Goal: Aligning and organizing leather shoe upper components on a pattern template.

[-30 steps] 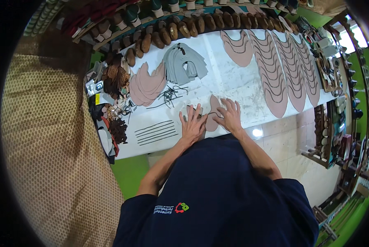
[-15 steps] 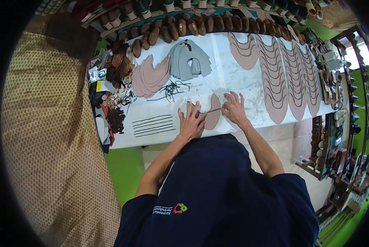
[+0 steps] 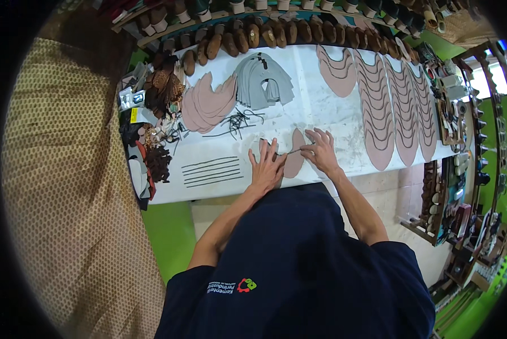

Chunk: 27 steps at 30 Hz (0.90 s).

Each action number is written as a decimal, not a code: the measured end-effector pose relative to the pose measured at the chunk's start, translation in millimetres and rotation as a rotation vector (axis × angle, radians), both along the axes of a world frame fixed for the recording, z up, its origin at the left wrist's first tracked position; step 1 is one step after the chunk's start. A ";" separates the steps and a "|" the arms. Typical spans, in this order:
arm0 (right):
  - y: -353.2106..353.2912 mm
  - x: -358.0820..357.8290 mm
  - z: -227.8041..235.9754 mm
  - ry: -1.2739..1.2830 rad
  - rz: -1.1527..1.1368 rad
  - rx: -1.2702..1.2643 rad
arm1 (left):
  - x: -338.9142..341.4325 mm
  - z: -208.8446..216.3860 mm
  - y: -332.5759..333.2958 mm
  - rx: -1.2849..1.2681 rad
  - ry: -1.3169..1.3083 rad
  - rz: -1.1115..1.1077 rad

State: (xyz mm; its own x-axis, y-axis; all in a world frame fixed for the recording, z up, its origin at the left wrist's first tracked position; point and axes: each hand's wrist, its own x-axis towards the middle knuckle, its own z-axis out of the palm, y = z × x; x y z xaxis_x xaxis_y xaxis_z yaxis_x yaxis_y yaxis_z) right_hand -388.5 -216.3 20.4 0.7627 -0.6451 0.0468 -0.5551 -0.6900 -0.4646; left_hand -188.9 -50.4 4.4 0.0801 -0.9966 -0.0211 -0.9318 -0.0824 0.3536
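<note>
My left hand (image 3: 267,166) lies flat with its fingers spread on the white workbench (image 3: 344,107), pressing down the edge of a pink leather cut piece (image 3: 294,163). Just to the right of that piece, my right hand (image 3: 321,150) pinches a thin pen-like tool (image 3: 294,151). The tool's tip points left across the piece toward my left fingers. A pale grey piece (image 3: 257,148) shows partly under my left fingertips.
Rows of pink leather uppers (image 3: 389,107) cover the bench's right half. A grey stack (image 3: 264,82), a pink stack (image 3: 208,104), black laces (image 3: 239,121) and dark strips (image 3: 211,170) lie to the left. Brown shoe lasts (image 3: 276,34) line the far edge. Shelves (image 3: 462,186) stand at the right.
Both hands stay on the same pink piece. My right hand has closed in toward the left hand, with the thin tool now laid across the piece. The view has tilted slightly.
</note>
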 end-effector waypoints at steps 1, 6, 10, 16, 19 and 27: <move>-2.6 1.4 -1.2 0.006 0.011 -0.002 | -0.3 1.6 -0.8 0.011 0.012 0.010; -16.3 5.8 -6.2 0.060 0.110 -0.017 | -9.3 6.3 -2.0 0.038 0.062 0.089; -23.1 8.0 -7.8 0.041 0.221 -0.022 | -21.2 7.8 0.9 0.024 0.051 0.161; -39.0 14.9 -7.1 0.002 0.362 -0.051 | -36.0 6.7 2.6 0.085 0.018 0.236; -46.3 14.0 -9.2 0.002 0.399 -0.051 | -44.8 11.3 -0.4 0.144 0.032 0.280; -52.2 18.4 -13.1 -0.006 0.421 -0.070 | -62.2 10.2 -3.1 0.126 -0.060 0.325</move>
